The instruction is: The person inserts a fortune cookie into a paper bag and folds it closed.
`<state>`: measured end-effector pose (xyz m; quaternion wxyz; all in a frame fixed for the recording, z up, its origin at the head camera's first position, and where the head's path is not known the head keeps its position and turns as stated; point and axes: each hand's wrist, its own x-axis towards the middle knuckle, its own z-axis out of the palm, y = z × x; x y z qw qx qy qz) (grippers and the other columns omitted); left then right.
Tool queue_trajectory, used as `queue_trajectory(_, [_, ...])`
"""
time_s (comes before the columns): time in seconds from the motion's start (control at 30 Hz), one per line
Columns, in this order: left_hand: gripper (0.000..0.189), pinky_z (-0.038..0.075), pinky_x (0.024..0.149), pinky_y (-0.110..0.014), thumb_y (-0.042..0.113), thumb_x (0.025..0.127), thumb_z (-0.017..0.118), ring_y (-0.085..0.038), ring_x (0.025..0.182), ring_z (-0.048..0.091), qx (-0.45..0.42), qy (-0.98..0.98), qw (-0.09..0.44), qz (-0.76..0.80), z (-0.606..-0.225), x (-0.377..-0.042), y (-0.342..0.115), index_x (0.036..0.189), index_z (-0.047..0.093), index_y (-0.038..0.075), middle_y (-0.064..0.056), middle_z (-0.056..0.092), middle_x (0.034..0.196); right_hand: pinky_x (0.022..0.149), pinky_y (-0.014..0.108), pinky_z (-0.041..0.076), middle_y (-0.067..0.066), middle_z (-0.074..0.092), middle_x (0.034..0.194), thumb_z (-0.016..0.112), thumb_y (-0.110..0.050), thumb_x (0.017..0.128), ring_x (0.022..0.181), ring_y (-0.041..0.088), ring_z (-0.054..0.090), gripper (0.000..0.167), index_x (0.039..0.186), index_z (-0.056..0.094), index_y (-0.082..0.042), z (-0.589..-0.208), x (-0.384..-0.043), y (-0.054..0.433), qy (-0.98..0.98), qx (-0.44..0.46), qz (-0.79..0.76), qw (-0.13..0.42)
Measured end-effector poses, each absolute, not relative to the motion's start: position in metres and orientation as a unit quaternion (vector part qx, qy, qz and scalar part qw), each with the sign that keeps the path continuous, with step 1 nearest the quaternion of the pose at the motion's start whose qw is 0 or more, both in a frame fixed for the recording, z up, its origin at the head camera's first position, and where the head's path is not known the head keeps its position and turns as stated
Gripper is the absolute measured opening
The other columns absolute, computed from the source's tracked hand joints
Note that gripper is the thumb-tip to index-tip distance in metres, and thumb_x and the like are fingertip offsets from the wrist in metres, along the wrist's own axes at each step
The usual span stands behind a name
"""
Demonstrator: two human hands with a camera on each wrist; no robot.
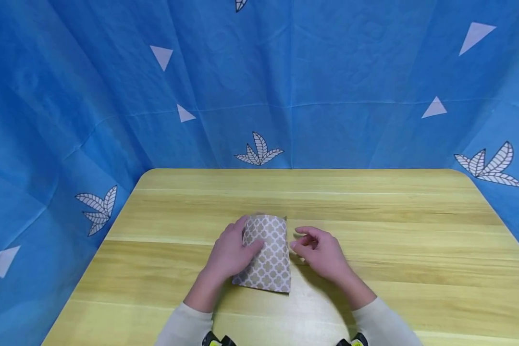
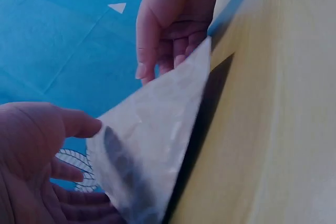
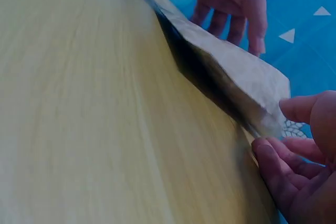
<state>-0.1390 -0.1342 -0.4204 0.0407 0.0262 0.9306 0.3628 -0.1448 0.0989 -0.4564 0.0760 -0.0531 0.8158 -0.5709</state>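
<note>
A beige paper piece (image 1: pixel 268 259) with a white quatrefoil lattice print lies over the wooden table, its near edge slightly raised. My left hand (image 1: pixel 231 252) grips it along the left side, thumb on top and fingers around the far left edge. Just off the right edge is my right hand (image 1: pixel 322 252), fingers loosely curled and thumb toward the paper. Seen from the right wrist, the paper (image 3: pixel 247 69) bows upward above a dark gap, with the right hand's fingertips close by its corner. In the left wrist view the paper (image 2: pixel 152 124) stands at a slant between both hands.
The wood-grain table (image 1: pixel 393 230) has rounded far corners. A blue curtain (image 1: pixel 328 72) printed with leaves and white triangles hangs behind it and along its sides. Light sleeves (image 1: pixel 186 327) and dark wrist bands show at the bottom of the head view.
</note>
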Motion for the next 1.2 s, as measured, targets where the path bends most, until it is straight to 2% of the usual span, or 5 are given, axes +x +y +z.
queue_trajectory(0.17, [0.058,0.051,0.085,-0.045,0.028,0.091,0.072,-0.025,0.093,0.06,0.025,0.911,0.01,0.411,-0.428,-0.143,-0.135,0.137,0.057,-0.003,-0.012,0.064,0.111,0.062,0.035,0.058,0.013,0.069,0.106,0.076,-0.011,0.089,0.085,0.024,0.069,0.045,0.13,0.062,0.002,-0.456,-0.143,0.09,0.784,-0.053,-0.611,0.098])
queue_trajectory(0.37, [0.057,0.053,0.068,-0.035,0.025,0.086,0.078,-0.017,0.079,0.059,0.03,0.897,-0.004,0.441,-0.427,-0.144,-0.131,0.134,0.06,0.0,-0.01,0.063,0.111,0.068,0.031,0.058,0.01,0.069,0.108,0.079,-0.011,0.086,0.09,0.025,0.068,0.048,0.13,0.064,-0.004,-0.455,-0.141,0.091,0.793,-0.04,-0.603,0.074])
queue_trajectory(0.6, [0.066,0.053,0.069,-0.033,0.024,0.08,0.084,-0.018,0.088,0.058,0.033,0.891,-0.044,0.451,-0.415,-0.144,-0.121,0.138,0.057,0.006,-0.004,0.061,0.114,0.069,0.034,0.059,0.013,0.067,0.112,0.081,-0.006,0.083,0.09,0.027,0.069,0.051,0.131,0.063,-0.007,-0.445,-0.141,0.097,0.765,-0.054,-0.642,0.03])
queue_trajectory(1.0, [0.079,0.055,0.084,-0.032,0.01,0.076,0.087,-0.021,0.105,0.06,0.125,0.868,-0.145,0.457,-0.397,-0.141,-0.104,0.145,0.047,0.007,-0.006,0.058,0.121,0.073,0.035,0.059,0.006,0.07,0.109,0.083,0.006,0.076,0.089,0.025,0.07,0.049,0.12,0.068,-0.006,-0.42,-0.14,0.11,0.771,-0.137,-0.602,-0.153])
queue_trajectory(1.2, [0.078,0.056,0.083,-0.031,0.005,0.074,0.087,-0.021,0.106,0.058,0.151,0.851,-0.153,0.48,-0.399,-0.141,-0.1,0.143,0.049,0.006,-0.007,0.057,0.119,0.075,0.034,0.058,0.005,0.071,0.105,0.084,0.009,0.074,0.087,0.023,0.07,0.049,0.118,0.07,-0.005,-0.417,-0.14,0.115,0.766,-0.138,-0.6,-0.183])
